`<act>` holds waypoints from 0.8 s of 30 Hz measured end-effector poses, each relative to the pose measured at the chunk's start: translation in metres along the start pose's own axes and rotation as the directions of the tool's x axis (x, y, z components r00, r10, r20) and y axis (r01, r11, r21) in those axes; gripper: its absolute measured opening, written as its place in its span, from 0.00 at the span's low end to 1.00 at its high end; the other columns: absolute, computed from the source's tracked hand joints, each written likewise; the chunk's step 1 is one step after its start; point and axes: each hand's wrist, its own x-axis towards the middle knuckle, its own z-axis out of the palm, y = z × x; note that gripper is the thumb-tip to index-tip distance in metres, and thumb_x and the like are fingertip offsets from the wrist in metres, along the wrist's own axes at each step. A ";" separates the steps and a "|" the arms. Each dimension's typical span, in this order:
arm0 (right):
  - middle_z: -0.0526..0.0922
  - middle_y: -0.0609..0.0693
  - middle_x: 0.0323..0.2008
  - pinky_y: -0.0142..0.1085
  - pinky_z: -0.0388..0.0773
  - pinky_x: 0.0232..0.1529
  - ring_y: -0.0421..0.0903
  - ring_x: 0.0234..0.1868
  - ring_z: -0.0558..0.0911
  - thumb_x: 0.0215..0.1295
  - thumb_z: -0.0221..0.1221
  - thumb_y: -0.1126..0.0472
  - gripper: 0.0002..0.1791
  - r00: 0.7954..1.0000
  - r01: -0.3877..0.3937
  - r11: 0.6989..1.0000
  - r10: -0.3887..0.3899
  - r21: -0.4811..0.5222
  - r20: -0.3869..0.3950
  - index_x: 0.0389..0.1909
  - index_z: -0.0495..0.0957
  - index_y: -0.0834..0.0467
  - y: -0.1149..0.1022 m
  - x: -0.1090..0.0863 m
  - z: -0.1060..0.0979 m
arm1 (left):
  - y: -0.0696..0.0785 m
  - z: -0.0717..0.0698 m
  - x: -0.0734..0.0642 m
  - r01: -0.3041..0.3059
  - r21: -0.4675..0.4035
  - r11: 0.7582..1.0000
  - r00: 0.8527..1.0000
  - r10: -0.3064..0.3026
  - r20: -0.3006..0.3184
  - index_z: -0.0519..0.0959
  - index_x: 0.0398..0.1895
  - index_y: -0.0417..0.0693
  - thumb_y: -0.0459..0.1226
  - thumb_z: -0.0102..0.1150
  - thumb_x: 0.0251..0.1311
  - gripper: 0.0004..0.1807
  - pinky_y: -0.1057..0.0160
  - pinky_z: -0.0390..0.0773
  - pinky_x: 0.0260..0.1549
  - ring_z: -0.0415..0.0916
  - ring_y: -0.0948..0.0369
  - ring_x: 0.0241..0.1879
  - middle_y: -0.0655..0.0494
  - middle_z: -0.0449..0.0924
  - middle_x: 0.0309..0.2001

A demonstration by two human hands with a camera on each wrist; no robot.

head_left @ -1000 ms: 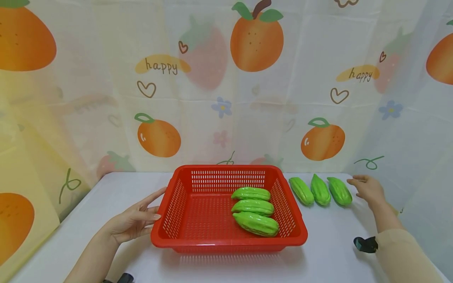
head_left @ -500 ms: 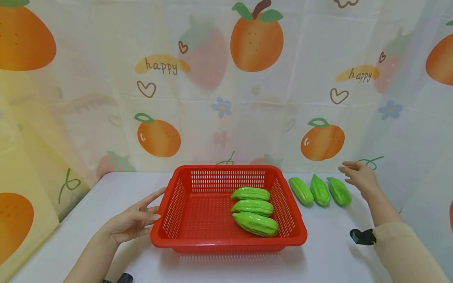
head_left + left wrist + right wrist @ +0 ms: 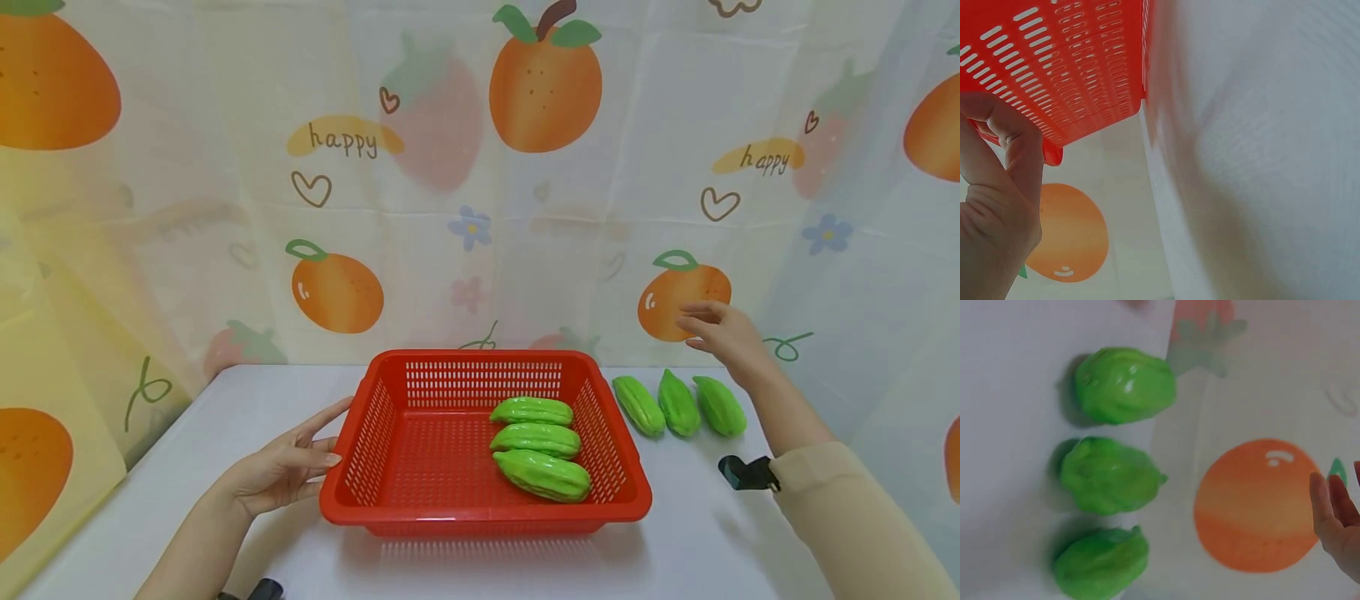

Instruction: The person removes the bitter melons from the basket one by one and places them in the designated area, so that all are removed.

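Observation:
My left hand (image 3: 281,468) holds the left rim of a red plastic basket (image 3: 486,513), thumb at the rim and lower fingers beneath it. The left wrist view shows that hand (image 3: 1000,187) against the slotted basket wall (image 3: 1085,69). Three glossy green bitter melons (image 3: 542,475) lie stacked front to back in the basket's right half. To the basket's right, three more bitter melons (image 3: 678,403) stand in a row on the table. Above that row my right hand (image 3: 723,337) hangs in the air, fingers loosely extended and holding nothing. In the right wrist view the bitter melons (image 3: 1113,476) are apart from the hand (image 3: 1338,528).
The white table (image 3: 270,400) runs back to a curtain (image 3: 540,250) printed with oranges and strawberries. A dark device (image 3: 750,473) is strapped at the right wrist, and another dark piece (image 3: 264,590) shows near the left forearm.
My right hand has risen and moved left, from beside the rightmost bitter melon to above the row. The left hand, basket and bitter melons have stayed put.

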 end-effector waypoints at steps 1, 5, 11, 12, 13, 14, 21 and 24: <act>0.64 0.62 0.69 0.17 0.80 0.45 0.30 0.50 0.73 0.74 0.50 0.45 0.37 1.000 0.005 1.000 -0.005 0.005 0.012 0.73 0.58 0.64 -0.005 0.001 0.001 | 0.000 0.000 0.000 0.003 0.001 1.000 1.000 -0.003 -0.004 0.44 0.79 0.69 0.28 0.43 0.70 0.41 0.58 0.85 0.50 0.85 0.62 0.46 0.60 0.82 0.54; 0.66 0.60 0.68 0.17 0.79 0.46 0.25 0.46 0.74 0.74 0.51 0.47 0.35 0.999 0.031 0.999 -0.032 0.022 0.042 0.73 0.59 0.64 -0.023 0.003 0.008 | 0.000 0.001 0.001 0.009 0.000 1.000 1.000 -0.009 -0.015 0.45 0.78 0.70 0.28 0.44 0.70 0.41 0.57 0.85 0.50 0.85 0.62 0.47 0.60 0.82 0.54; 0.68 0.55 0.65 0.27 0.82 0.55 0.25 0.46 0.76 0.72 0.53 0.45 0.33 0.996 0.065 0.997 -0.068 0.044 0.055 0.70 0.63 0.62 -0.048 0.007 0.015 | 0.001 0.001 -0.001 0.002 -0.009 1.000 1.000 -0.002 -0.001 0.47 0.78 0.71 0.28 0.44 0.70 0.39 0.58 0.85 0.50 0.86 0.62 0.47 0.60 0.82 0.54; 0.68 0.54 0.65 0.29 0.81 0.56 0.26 0.47 0.76 0.72 0.53 0.45 0.33 0.996 0.071 0.996 -0.074 0.053 0.057 0.70 0.64 0.61 -0.052 0.008 0.017 | 0.001 0.001 -0.001 -0.001 -0.010 1.000 1.000 0.001 0.003 0.48 0.78 0.71 0.28 0.43 0.70 0.39 0.57 0.84 0.50 0.86 0.62 0.47 0.59 0.82 0.55; 0.69 0.54 0.64 0.29 0.81 0.57 0.26 0.48 0.76 0.72 0.53 0.45 0.33 0.995 0.074 0.995 -0.078 0.060 0.060 0.69 0.64 0.61 -0.055 0.008 0.018 | 0.001 0.001 -0.001 0.002 -0.012 1.000 1.000 -0.002 0.000 0.48 0.78 0.71 0.28 0.43 0.70 0.39 0.57 0.84 0.50 0.86 0.62 0.47 0.60 0.82 0.54; 0.70 0.53 0.63 0.29 0.81 0.57 0.27 0.49 0.76 0.72 0.54 0.45 0.33 0.995 0.077 0.994 -0.082 0.071 0.062 0.69 0.65 0.60 -0.059 0.008 0.020 | 0.001 0.001 -0.001 0.005 -0.012 1.000 1.000 -0.005 -0.002 0.47 0.78 0.71 0.28 0.43 0.70 0.39 0.58 0.84 0.50 0.86 0.62 0.47 0.60 0.82 0.54; 0.68 0.61 0.67 0.39 0.79 0.63 0.49 0.62 0.76 0.72 0.54 0.51 0.30 0.989 0.091 0.987 -0.105 0.133 0.104 0.69 0.65 0.62 -0.079 0.011 0.038 | 0.001 0.001 0.000 0.014 -0.013 1.000 1.000 -0.014 -0.025 0.46 0.78 0.71 0.29 0.45 0.70 0.40 0.58 0.84 0.50 0.85 0.62 0.47 0.60 0.82 0.54; 0.65 0.64 0.70 0.50 0.72 0.69 0.59 0.68 0.71 0.72 0.54 0.54 0.30 0.982 0.087 0.982 -0.112 0.167 0.149 0.69 0.63 0.64 -0.085 0.012 0.047 | 0.001 0.001 0.000 0.017 -0.019 1.000 1.000 -0.018 -0.022 0.45 0.78 0.71 0.29 0.44 0.70 0.40 0.58 0.84 0.50 0.85 0.62 0.47 0.61 0.82 0.54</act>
